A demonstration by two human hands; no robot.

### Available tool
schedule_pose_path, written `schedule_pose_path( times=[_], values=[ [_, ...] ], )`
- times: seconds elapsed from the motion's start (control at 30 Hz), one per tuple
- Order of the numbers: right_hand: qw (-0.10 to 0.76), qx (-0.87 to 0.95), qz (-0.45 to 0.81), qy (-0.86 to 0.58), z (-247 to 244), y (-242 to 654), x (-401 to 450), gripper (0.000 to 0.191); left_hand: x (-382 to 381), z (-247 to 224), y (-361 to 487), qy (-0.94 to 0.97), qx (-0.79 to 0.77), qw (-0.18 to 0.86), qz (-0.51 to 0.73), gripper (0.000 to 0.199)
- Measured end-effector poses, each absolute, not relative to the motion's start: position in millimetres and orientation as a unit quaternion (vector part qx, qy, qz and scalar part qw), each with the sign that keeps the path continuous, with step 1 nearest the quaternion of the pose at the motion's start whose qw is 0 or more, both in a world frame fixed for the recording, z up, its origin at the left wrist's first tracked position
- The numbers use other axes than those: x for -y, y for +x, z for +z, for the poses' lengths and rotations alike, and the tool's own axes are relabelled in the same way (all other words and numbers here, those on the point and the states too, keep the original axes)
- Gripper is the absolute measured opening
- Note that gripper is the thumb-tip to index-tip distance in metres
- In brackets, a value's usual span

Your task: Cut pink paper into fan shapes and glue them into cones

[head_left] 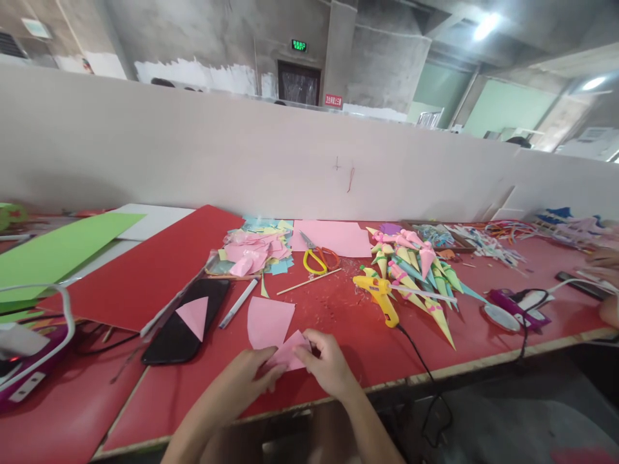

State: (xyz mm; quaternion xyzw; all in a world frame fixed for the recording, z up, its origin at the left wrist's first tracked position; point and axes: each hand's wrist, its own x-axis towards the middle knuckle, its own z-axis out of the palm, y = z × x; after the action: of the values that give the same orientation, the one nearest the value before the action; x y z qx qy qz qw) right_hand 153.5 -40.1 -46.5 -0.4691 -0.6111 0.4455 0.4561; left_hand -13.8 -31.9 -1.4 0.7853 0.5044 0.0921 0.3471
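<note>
Between my two hands is a piece of pink paper (291, 353), just above the red tabletop near its front edge. My left hand (256, 374) has its fingers closed on the paper's left end. On the right end, my right hand (325, 361) pinches it between thumb and fingers. Right behind it lies another pink paper piece (271, 320) with a curved edge, partly covered by the held one. A small pink paper wedge (194, 317) rests on a black phone (188, 328) to the left. A white marker (238, 303) lies beside the phone.
Yellow-handled scissors (315, 256) lie on a pink sheet (345, 238) behind a wooden stick (309, 281). A yellow glue gun (380, 296) touches a pile of paper cones (416, 264); its cord hangs over the edge. Paper scraps (256, 248) fill a tray. Another person's hand (604, 261) is far right.
</note>
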Motion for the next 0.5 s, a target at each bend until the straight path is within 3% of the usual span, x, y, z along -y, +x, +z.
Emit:
schedule_pose_path(
  times=[0.23, 0.37, 0.5],
  values=[
    [0.504, 0.582, 0.432, -0.469, -45, 144, 40, 0.017, 28, -11, -21, 0.756, -0.511, 0.385, 0.136, 0.042],
    [0.549, 0.512, 0.491, -0.442, -44, 132, 38, 0.026, 22, -14, -17, 0.745, -0.507, 0.404, 0.156, 0.043],
    [0.552, 0.518, 0.462, -0.463, -42, 130, 35, 0.030, 17, -12, -3, 0.756, -0.506, 0.377, 0.176, 0.044]
  ],
)
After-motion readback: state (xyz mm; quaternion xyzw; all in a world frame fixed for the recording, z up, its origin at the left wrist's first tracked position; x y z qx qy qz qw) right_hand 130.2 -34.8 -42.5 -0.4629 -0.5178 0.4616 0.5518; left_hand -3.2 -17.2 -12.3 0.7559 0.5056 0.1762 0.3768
